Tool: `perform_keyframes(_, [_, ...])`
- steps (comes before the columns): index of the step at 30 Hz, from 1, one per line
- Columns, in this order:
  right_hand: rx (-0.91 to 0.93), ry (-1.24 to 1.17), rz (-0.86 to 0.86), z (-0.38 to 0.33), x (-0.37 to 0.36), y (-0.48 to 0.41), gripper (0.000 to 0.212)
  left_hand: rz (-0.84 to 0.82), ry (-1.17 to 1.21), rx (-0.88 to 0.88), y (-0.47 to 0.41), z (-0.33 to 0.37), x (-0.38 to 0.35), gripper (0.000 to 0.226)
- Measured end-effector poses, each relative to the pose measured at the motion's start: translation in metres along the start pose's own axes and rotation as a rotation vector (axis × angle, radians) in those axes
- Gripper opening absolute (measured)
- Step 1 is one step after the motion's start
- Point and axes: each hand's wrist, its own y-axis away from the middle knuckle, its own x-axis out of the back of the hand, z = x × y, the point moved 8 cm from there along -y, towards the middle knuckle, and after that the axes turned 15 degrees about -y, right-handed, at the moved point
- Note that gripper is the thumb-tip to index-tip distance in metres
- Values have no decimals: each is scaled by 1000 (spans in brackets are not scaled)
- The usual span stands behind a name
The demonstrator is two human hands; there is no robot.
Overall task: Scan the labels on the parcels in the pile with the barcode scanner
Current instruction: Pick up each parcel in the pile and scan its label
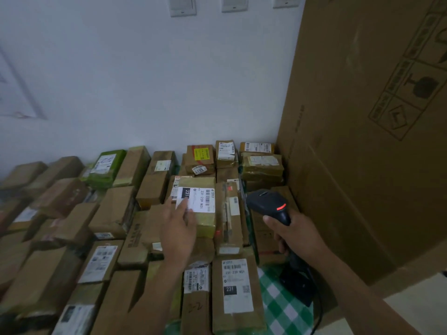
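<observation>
Currently left hand [180, 229] spread on label [200, 200], may cover barcode [208, 197], causing misread; right hand [296, 235] grips scanner [267, 201] at 3 o'clock.

I count two hands, the left hand [180, 228] at six o'clock and the right hand [295, 235] at five, and one barcode scanner [268, 201]. The parcels [113, 211] run past twenty; I can't fix an exact figure where the pile blurs at eight o'clock. Among them are one green parcel [106, 165], one yellow label [202, 153] and two labels marked 231 [198, 199]. There are three wall plates [182, 6] at twelve o'clock, one tall carton [362, 117] at three and one checked cloth [283, 308] at five.
</observation>
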Motion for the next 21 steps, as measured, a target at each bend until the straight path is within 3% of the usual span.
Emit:
perform_keyframes(3, [-6,-3,21,1,5,1,28,-78,-186,-30,-3,3,-12,52])
perform_keyframes(8, [-34,-42,104,6,29,6,34,-23,-465,-205,-3,38,-14,69])
perform_keyframes(10, [-45,-54,133,10,40,7,37,-119,-506,-254,-2,50,-28,78])
perform_keyframes(13, [-67,-69,162,16,55,9,41,-295,-485,-255,-2,63,-50,82])
perform_keyframes(19, [-90,-84,154,26,67,11,44,-451,-323,-112,-7,56,-77,85])
perform_keyframes(21, [-101,-83,150,28,67,10,43,-436,-346,-108,-11,56,-77,85])
